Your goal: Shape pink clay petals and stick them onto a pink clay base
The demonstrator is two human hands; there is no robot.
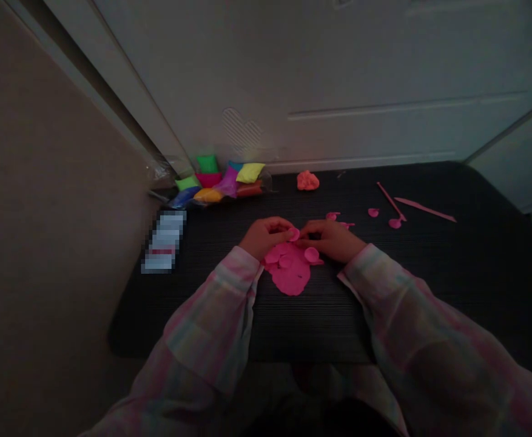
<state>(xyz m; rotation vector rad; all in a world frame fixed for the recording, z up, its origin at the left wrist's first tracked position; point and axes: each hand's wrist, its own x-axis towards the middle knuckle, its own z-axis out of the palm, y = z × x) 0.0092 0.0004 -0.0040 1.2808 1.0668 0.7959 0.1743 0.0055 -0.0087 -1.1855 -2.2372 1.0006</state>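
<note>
Over a flat sheet of pink modelling clay point(292, 280) on the black table, my left hand point(266, 237) pinches a small round pink clay piece point(294, 233) between thumb and fingers. Curled fingers of my right hand point(330, 238) meet the right edge of that same piece; their tips are partly hidden. Several small pink discs lie on the upper part of the sheet, among them a rounded disc point(312, 254) below my right fingers. Just beyond my right hand are small pink clay bits point(332, 216).
Colourful clay packets point(220, 185) lie at the back left, with a blurred-out phone-shaped object point(164, 241) in front. An orange clay lump point(308, 181) sits at the back. Right of it lie pink modelling tools point(424, 209) and small pink pieces point(395, 223). A white panelled door point(361, 79) stands behind.
</note>
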